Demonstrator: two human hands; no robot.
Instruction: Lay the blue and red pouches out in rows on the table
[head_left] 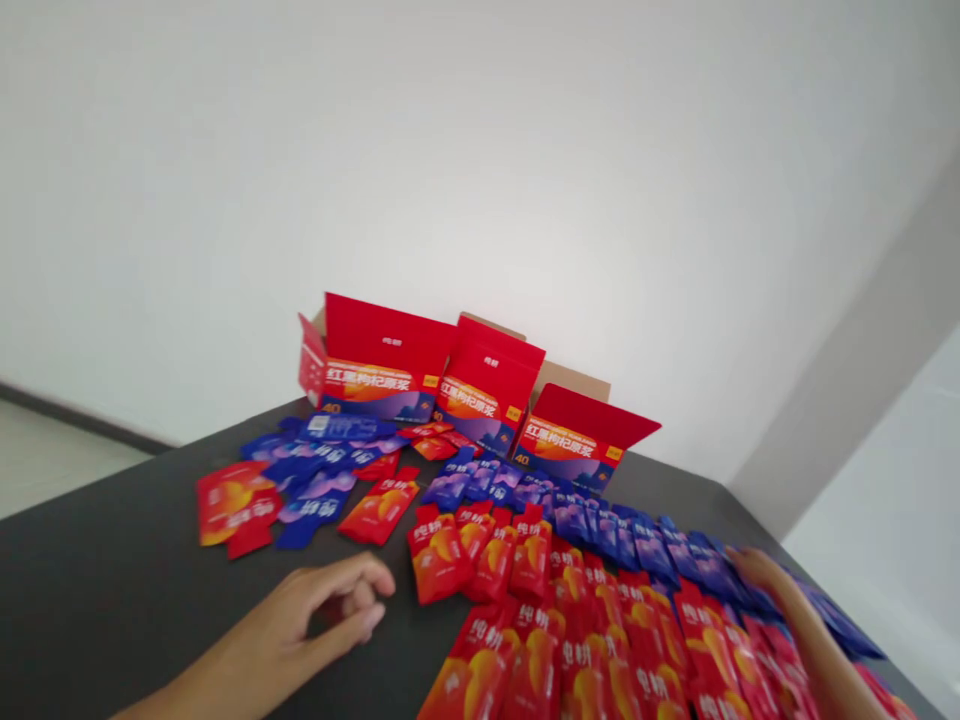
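Observation:
My left hand (315, 615) hovers over the dark table at the lower left, fingers loosely curled and the thumb apart from them, holding nothing. Just beyond it lies a red pouch (381, 507). At the right, my right hand (757, 572) reaches over a row of blue pouches (709, 562) and touches them. Its fingertips are blurred and partly hidden, so a grip cannot be made out. Overlapping rows of red pouches (581, 650) fill the near right part of the table. Several looser red pouches (439, 555) lie in front of my left hand.
Three red and blue cardboard boxes stand open along the back: a left box (375, 385), a middle box (480, 395) and a right box (566, 445). A mixed heap of blue pouches (319, 500) and red pouches (238, 500) lies at left on the table (112, 590). Behind rises a wall.

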